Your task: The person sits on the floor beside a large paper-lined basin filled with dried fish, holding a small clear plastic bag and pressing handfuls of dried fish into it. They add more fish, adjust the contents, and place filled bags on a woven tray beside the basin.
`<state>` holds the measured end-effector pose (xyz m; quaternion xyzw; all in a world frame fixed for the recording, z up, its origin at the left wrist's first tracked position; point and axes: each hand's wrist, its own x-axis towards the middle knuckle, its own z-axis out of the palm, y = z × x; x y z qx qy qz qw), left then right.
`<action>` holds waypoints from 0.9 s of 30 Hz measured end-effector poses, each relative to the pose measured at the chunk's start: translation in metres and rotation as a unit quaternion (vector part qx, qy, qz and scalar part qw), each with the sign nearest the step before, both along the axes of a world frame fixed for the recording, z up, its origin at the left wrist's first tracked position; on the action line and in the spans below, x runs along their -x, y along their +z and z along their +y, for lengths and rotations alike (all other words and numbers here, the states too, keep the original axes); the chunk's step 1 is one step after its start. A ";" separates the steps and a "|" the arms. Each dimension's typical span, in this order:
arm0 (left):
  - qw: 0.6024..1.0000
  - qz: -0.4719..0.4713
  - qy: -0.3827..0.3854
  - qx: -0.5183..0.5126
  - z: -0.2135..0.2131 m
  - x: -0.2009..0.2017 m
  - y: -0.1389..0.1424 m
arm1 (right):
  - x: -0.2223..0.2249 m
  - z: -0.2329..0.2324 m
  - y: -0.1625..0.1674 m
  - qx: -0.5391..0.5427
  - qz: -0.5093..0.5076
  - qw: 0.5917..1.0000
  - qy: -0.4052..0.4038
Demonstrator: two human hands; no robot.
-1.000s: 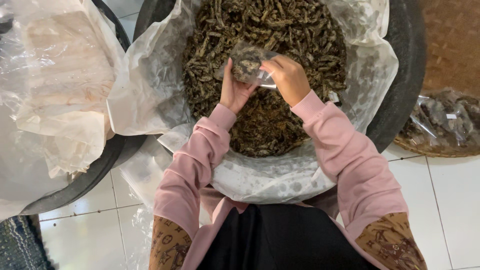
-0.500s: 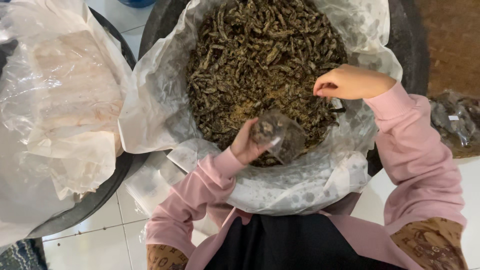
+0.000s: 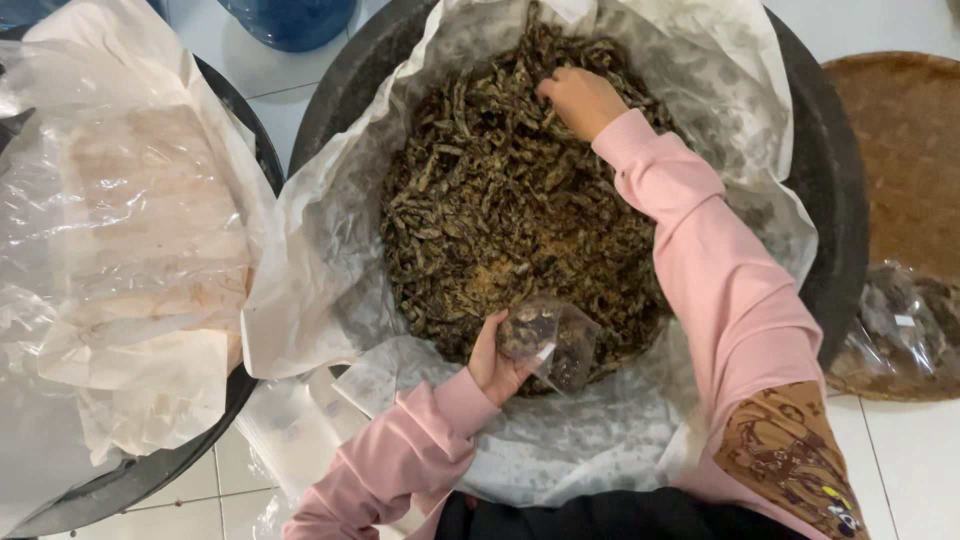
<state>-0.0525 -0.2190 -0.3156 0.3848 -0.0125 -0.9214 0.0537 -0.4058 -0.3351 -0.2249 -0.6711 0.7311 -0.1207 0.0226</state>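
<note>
Hands now well apart — right hand (image 3: 582, 100) has reached deeper into dried leaves (image 3: 500, 220), left hand (image 3: 497, 360) still clutching small bag (image 3: 550, 342).

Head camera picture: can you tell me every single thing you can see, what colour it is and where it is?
Big tub: one, black, centre, lined with white plastic.
Dried strips: a big pile, dark brown, inside the lined tub.
Small bag: one, clear plastic, partly filled with dark pieces, at the tub's near edge.
Second tub: one, black, left, filled with crumpled clear plastic sheets.
Water jug: one, blue, top edge.
Woven tray: one, brown, right.
Filled bags: a clear heap with dark contents, right, on the tray's near rim; count unclear.
Floor tiles: white.
Left hand: pink sleeve, holds the small bag.
Right hand: pink sleeve, reaches into the dried strips.
</note>
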 end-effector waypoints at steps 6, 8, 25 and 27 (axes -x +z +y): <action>0.996 -0.086 0.008 -0.023 -0.064 0.035 0.019 | 0.019 -0.124 0.011 0.067 -0.058 0.994 0.057; 0.997 -0.073 -0.003 -0.035 -0.082 0.036 0.060 | 0.016 -0.153 0.037 0.062 -0.048 0.993 0.093; 0.997 -0.022 0.065 -0.038 -0.167 -0.003 0.211 | 0.014 -0.171 0.150 -0.034 -0.253 0.958 -0.129; 0.996 -0.011 0.084 -0.014 -0.180 -0.003 0.196 | 0.013 -0.159 0.168 -0.017 -0.265 0.959 -0.101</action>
